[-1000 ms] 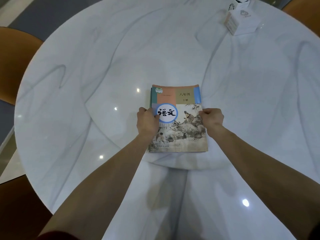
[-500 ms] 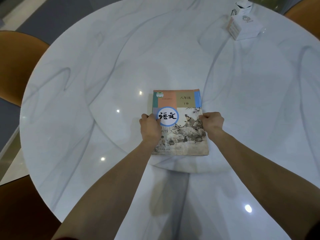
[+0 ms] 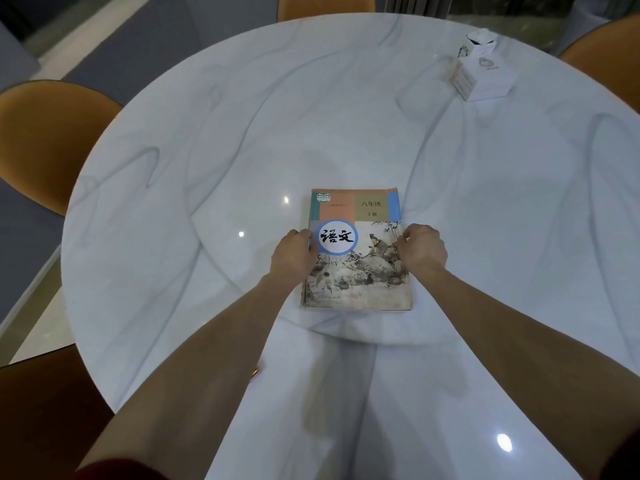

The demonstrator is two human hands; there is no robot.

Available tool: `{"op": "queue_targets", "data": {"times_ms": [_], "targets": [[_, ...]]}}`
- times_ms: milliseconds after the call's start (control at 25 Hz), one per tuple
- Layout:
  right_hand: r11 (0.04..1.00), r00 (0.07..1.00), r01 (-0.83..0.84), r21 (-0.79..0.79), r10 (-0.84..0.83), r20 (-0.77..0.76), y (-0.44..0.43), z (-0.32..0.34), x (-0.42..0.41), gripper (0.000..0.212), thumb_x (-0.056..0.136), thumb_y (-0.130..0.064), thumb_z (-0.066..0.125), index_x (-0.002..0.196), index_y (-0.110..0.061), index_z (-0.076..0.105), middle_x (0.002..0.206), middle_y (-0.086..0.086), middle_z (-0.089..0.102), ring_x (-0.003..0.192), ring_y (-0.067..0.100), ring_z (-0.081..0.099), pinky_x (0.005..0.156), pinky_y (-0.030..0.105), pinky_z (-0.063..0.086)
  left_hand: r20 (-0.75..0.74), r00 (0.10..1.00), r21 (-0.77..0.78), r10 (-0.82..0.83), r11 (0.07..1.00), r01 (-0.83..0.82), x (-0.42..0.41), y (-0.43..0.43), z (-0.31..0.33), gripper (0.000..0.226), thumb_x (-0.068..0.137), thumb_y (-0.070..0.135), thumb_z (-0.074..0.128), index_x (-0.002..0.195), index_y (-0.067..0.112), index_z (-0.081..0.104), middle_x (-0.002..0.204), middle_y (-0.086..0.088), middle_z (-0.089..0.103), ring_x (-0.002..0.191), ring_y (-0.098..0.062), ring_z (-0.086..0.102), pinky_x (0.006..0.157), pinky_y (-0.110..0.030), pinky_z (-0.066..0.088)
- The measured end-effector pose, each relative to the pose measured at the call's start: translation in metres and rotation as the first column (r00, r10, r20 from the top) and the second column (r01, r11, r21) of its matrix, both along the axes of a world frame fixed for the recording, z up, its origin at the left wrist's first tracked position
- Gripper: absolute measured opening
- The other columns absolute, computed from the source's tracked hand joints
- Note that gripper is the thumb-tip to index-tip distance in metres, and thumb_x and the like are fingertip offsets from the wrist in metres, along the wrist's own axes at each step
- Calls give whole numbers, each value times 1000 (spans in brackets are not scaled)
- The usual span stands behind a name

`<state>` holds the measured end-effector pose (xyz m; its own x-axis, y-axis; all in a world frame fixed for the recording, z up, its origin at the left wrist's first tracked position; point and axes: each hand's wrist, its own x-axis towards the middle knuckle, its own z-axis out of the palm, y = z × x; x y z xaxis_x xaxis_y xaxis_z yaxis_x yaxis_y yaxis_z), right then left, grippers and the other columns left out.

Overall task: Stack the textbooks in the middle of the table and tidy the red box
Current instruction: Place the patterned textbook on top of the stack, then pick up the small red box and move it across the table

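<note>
A stack of textbooks [image 3: 360,271] lies flat in the middle of the white marble table [image 3: 207,168]. The top cover shows a blue circle with black characters and an ink painting. My left hand [image 3: 294,258] presses against the stack's left edge with curled fingers. On the opposite side, my right hand [image 3: 420,249] holds the right edge, fingertips on the cover. A small red sliver [image 3: 255,372] peeks out beside my left forearm near the table's front; I cannot tell what it is.
A white tissue box [image 3: 483,77] stands at the far right of the table, a small white box [image 3: 479,41] behind it. Orange chairs [image 3: 45,140] surround the table on the left, back and right. The books rest on a round inset disc [image 3: 242,258].
Both hands stay on the stack's sides. The lower book's edge that stuck out on the left now sits flush under the top one. The camera has tilted up a little.
</note>
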<state>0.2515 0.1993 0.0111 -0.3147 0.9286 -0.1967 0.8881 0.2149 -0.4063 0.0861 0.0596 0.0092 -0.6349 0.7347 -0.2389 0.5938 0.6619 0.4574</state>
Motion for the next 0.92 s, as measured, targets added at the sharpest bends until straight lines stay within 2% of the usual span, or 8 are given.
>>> {"op": "queue_targets", "data": {"times_ms": [120,320,520,720,920], "targets": [[984,990,-131,122,124,66,-10,12,2,27,93,-15,45,109,-2,63,109,18,60,99,35,58,81,40,49,-79,991,-29,-109,994,107,1,-13,15,34,95,20,45,126,8,54,115,-17,60,106,-31,57,87,-39,50],[924,932,-356,139,339,129,-39,29,-5,27,95,-17,42,112,-5,60,115,16,59,104,33,57,83,38,47,-149,965,-116,-215,973,199,3,-44,36,38,97,25,43,133,13,48,127,-12,54,118,-26,51,92,-38,46],[822,833,-550,146,529,159,-84,39,-20,34,95,-22,40,123,-10,55,121,13,57,107,31,55,83,37,46,-203,956,-149,-212,972,184,1,-83,49,41,96,26,44,136,15,45,131,-10,52,121,-26,48,91,-38,45],[712,723,-691,128,679,125,-134,37,-39,33,96,-25,40,116,-6,58,118,14,57,104,32,57,76,38,48,-224,965,-156,-139,982,106,2,-133,44,47,93,27,50,138,16,41,133,-12,50,123,-29,44,90,-42,46],[621,629,-778,99,767,129,-180,26,-57,35,96,-25,40,122,-8,56,122,12,57,112,30,53,86,39,48,-202,977,-168,-71,985,36,5,-184,23,54,91,31,54,139,14,37,135,-12,50,124,-29,43,97,-41,45]]}}
